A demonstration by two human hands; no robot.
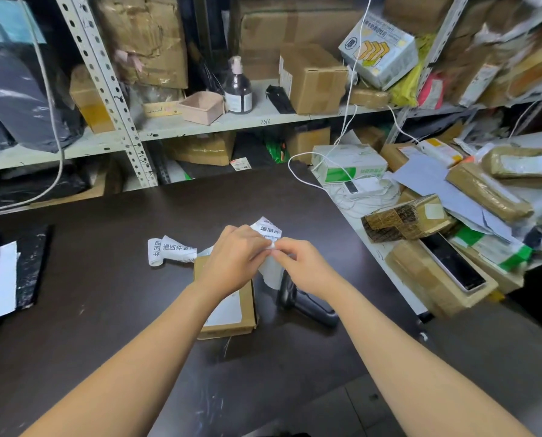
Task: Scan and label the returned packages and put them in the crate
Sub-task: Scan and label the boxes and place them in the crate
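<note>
A flat cardboard package (231, 316) with a white label lies on the dark table (105, 294), under my hands. My left hand (235, 257) and my right hand (304, 266) meet above it, and both pinch a white strip of printed return labels (172, 252). The strip curls off to the left, and another piece of it sticks up behind my fingers. A loose white backing hangs below my right hand. A black handheld scanner (304, 305) lies on the table just right of the package, partly hidden by my right wrist.
A heap of returned parcels (452, 216) covers the white side table at right, with a charger and white cables (362, 186). Metal shelves (200, 124) behind hold boxes and a pump bottle. A black mailer bag (27, 266) lies at the table's left edge.
</note>
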